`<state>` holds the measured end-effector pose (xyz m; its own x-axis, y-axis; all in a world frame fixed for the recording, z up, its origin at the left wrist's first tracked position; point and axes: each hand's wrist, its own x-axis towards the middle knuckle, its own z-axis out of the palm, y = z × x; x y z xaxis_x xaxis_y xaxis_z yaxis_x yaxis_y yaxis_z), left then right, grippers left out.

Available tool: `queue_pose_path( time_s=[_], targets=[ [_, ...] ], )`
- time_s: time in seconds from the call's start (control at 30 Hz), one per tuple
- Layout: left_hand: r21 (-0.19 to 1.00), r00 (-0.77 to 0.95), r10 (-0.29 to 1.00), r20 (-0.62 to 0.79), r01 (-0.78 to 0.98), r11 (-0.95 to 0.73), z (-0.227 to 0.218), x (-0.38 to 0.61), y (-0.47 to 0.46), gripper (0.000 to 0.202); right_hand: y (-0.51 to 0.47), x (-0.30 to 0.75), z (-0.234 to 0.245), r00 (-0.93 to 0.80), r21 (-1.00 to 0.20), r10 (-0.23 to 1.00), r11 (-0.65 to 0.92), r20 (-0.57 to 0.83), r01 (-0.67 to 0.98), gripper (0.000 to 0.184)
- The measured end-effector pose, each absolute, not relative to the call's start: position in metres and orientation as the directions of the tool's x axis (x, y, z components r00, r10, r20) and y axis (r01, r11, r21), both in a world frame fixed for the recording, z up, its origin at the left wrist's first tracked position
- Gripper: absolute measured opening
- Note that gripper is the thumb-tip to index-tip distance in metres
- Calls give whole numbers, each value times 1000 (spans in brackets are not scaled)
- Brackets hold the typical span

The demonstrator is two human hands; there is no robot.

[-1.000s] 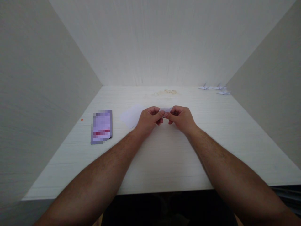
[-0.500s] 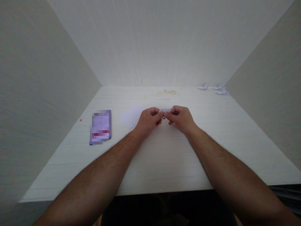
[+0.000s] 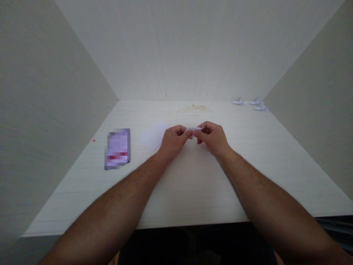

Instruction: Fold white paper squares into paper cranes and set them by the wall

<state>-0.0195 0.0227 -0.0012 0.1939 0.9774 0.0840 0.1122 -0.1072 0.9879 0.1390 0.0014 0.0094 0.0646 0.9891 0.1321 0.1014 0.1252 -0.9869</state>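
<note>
My left hand [image 3: 173,141] and my right hand [image 3: 211,138] meet at the middle of the white table [image 3: 193,191]. Both pinch a small folded piece of white paper [image 3: 194,129] between thumb and fingers, just above the tabletop. Only a narrow strip of that paper shows between the fingertips; the rest is hidden by the fingers. A flat pale sheet of paper [image 3: 153,135] lies on the table just left of my left hand.
A purple packet [image 3: 118,148] lies flat on the left side of the table. Three small folded paper cranes [image 3: 252,104] stand at the far right corner. A yellowish stain [image 3: 194,108] marks the far middle. Plain walls close in the table on three sides.
My hands have stayed in place; the fingers shifted slightly on the folded paper, and my right hand rose a little. The view drifted slightly.
</note>
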Motion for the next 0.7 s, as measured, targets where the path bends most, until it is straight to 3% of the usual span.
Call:
queue_pose_path(
  time_s=[0.27,0.7],
  targets=[
    [988,210,976,60,130,-89,2,-20,20,27,4,140,4,132,-983,978,150,164,107,20],
    [995,264,961,79,30,-90,0,-21,20,39,5,140,0,25,-994,994,106,105,-28,32]
  ],
)
